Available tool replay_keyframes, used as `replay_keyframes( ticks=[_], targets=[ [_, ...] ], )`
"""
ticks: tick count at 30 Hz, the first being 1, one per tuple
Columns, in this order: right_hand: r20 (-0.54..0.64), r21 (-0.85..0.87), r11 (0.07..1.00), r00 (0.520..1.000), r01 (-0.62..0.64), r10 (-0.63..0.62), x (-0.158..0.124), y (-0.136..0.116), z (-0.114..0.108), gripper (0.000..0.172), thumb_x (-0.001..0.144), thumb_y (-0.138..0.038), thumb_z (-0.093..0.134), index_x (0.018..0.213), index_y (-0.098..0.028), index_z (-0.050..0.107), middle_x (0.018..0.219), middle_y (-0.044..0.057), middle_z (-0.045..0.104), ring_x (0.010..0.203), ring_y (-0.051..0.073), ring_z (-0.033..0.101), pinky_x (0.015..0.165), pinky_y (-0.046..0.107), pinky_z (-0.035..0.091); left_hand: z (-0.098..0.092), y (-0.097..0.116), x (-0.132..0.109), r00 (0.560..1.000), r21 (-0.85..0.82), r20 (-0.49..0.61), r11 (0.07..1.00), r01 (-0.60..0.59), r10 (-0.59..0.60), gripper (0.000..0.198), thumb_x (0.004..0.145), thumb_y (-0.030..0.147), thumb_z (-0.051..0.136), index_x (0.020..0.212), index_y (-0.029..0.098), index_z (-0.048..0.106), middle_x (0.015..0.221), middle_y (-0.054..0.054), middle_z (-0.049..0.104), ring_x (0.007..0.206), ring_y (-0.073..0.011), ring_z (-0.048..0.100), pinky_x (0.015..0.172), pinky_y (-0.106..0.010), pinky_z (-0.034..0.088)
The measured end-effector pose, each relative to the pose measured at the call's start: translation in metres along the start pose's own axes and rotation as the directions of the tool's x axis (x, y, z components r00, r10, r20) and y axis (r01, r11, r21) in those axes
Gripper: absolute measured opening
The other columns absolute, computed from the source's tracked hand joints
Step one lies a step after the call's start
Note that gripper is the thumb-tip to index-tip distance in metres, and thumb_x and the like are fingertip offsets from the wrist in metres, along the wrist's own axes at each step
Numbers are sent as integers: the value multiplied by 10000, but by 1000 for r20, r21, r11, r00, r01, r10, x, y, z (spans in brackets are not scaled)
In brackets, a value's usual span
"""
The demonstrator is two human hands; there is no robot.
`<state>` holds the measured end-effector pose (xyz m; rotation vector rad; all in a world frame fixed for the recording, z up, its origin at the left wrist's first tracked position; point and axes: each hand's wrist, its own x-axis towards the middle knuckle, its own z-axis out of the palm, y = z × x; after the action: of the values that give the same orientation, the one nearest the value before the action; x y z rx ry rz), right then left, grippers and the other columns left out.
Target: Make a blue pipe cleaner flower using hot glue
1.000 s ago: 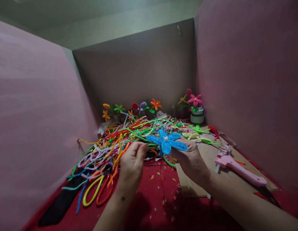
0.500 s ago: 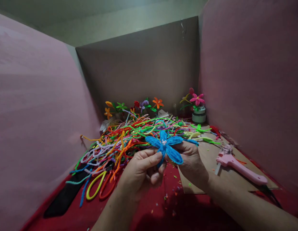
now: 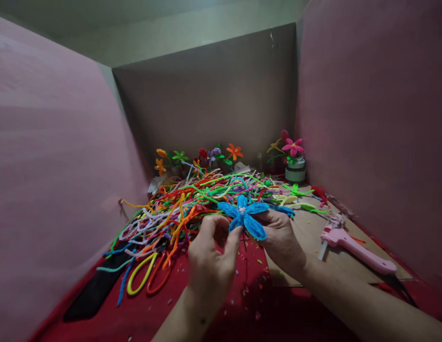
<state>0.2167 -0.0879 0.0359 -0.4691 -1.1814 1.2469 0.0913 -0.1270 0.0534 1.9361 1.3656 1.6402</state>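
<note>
A blue pipe-cleaner flower (image 3: 250, 227) with several long petals and a small pale, beaded-looking centre faces me above the table. My right hand (image 3: 283, 242) grips it from the right, its fingers partly hidden behind the petals. From the lower left, my left hand (image 3: 211, 251) pinches at the lower-left petal between thumb and curled fingers. A thin dark stem shows below the bloom. Just behind my right hand lies another blue pipe-cleaner piece (image 3: 285, 210).
Tangled pipe cleaners (image 3: 160, 218) pile up beyond my hands. Scissors with yellow and red handles (image 3: 142, 275) lie at left by a black strip (image 3: 87, 297). A pink glue gun (image 3: 360, 249) rests on cardboard (image 3: 288, 275) at right. Finished flowers (image 3: 234, 152) and a green pot (image 3: 295, 172) stand behind.
My left hand has turned and drawn slightly down and left, its fingers opening from under the bloom to the lower-left petal. The flower has tilted slightly; my right hand keeps its hold.
</note>
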Motion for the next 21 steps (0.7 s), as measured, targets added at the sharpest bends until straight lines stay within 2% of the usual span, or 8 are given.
replay_keyframes(
  ticks=[2, 3, 5, 10, 13, 15, 19, 21],
  targets=[
    [-8, -23, 1000, 1000, 17, -17, 0, 1, 1, 119, 644, -229, 712, 760, -204, 725, 587, -24, 600, 523, 86, 457, 540, 230, 439, 1, 1, -3, 957, 239, -34, 933, -271, 287, 100, 760, 144, 581, 838, 195, 544, 790, -23, 571, 735, -137, 546, 685, -273, 455],
    [-8, -40, 999, 1000, 28, -29, -1, 1, 1, 121, 652, -223, 708, 771, -206, 725, 622, -18, 621, 563, 96, 487, 577, 239, 452, 0, 2, -3, 926, 310, 6, 880, -360, 376, 133, 769, 118, 560, 874, 200, 555, 833, -38, 570, 778, -148, 543, 710, -283, 453],
    [-6, -76, 996, 999, 46, -47, -1, 2, 0, 122, 666, -218, 699, 786, -211, 723, 661, -14, 644, 605, 106, 516, 622, 250, 463, -2, 3, 0, 883, 386, 96, 800, -459, 460, 182, 784, 95, 532, 926, 202, 574, 859, -54, 562, 798, -156, 534, 694, -281, 454],
    [18, -129, 987, 995, 97, -95, -1, 4, -4, 105, 671, -217, 701, 775, -203, 713, 717, 3, 663, 678, 129, 557, 684, 273, 474, -6, 2, 3, 814, 484, 163, 674, -558, 558, 231, 804, 89, 508, 1005, 165, 591, 806, -65, 552, 727, -146, 518, 596, -253, 448],
    [9, -146, 983, 993, 115, -115, -1, 5, -4, 61, 682, -215, 692, 740, -197, 701, 728, 5, 660, 702, 132, 564, 705, 279, 474, -5, 0, 0, 805, 529, 172, 636, -562, 568, 226, 816, 97, 488, 998, 160, 604, 774, -58, 538, 687, -137, 505, 559, -242, 439],
    [-13, -150, 982, 993, 111, -114, -1, 4, -3, 42, 676, -216, 695, 711, -193, 698, 676, -6, 644, 656, 122, 553, 672, 268, 474, -4, 0, 0, 809, 530, 181, 638, -559, 559, 229, 808, 87, 492, 987, 168, 611, 782, -53, 531, 685, -133, 503, 555, -239, 437],
    [-6, -124, 989, 996, 84, -85, -1, 1, -1, 81, 648, -212, 715, 727, -195, 715, 609, -23, 622, 590, 108, 525, 606, 246, 465, -5, 1, 1, 837, 425, 141, 731, -533, 528, 210, 777, 43, 529, 944, 147, 601, 832, -61, 541, 756, -138, 529, 634, -251, 461],
    [-8, -115, 990, 997, 75, -77, 0, 0, 0, 87, 646, -205, 716, 733, -197, 719, 619, -24, 631, 578, 102, 517, 594, 239, 460, -6, 1, 2, 834, 402, 119, 742, -537, 539, 226, 765, 29, 542, 958, 137, 592, 862, -73, 553, 791, -148, 536, 670, -262, 466]
  ],
)
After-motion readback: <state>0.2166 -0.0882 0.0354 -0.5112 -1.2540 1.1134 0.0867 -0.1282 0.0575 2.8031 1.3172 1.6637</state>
